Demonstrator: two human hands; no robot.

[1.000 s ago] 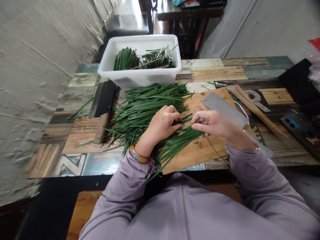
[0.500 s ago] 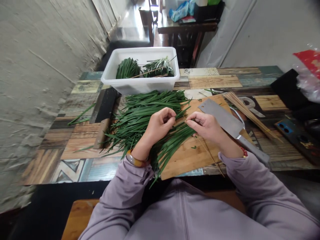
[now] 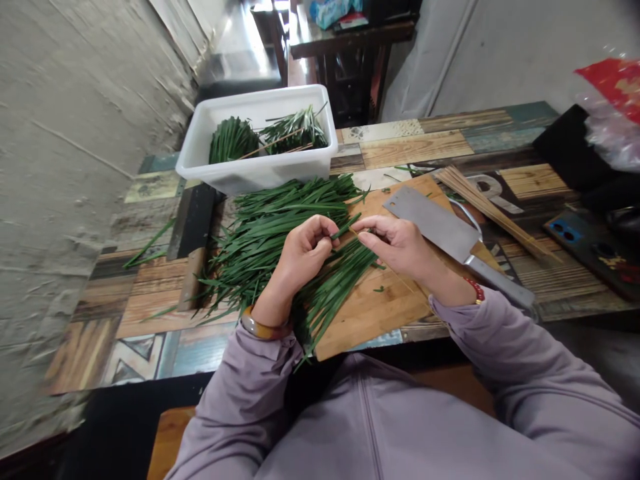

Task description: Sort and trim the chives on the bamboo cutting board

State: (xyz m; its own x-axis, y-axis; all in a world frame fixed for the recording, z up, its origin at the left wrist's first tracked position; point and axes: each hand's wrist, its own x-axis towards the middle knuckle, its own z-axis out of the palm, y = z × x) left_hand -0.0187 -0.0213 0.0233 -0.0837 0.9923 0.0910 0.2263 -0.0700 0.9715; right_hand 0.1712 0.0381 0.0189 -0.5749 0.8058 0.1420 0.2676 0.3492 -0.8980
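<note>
My left hand point(image 3: 306, 255) is closed in a pinch on a few green garlic chive leaves point(image 3: 346, 228), their ends poking out toward the right. Facing it, my right hand point(image 3: 393, 241) pinches a thin bamboo skewer point(image 3: 353, 230), whose tip shows at the fingertips by the leaves. Whether the skewer pierces them I cannot tell. Below both hands, loose chives point(image 3: 336, 283) lie across the wooden chopping board point(image 3: 350, 331). A large pile of chives point(image 3: 270, 230) spreads to the left, beyond my left hand. A cleaver point(image 3: 433, 223) rests on the board beside my right hand.
Behind the pile stands a white plastic tub point(image 3: 255, 175) holding chive bundles and skewers. More bamboo skewers point(image 3: 493, 210) lie right of the cleaver. A black object with a wooden end point(image 3: 190, 277) lies left of the pile. A dark tray point(image 3: 590, 247) sits far right.
The view has shifted slightly. A chive end now shows between my left fingers, close to the skewer tip. My right hand stays pinched and has come nearer the left.
</note>
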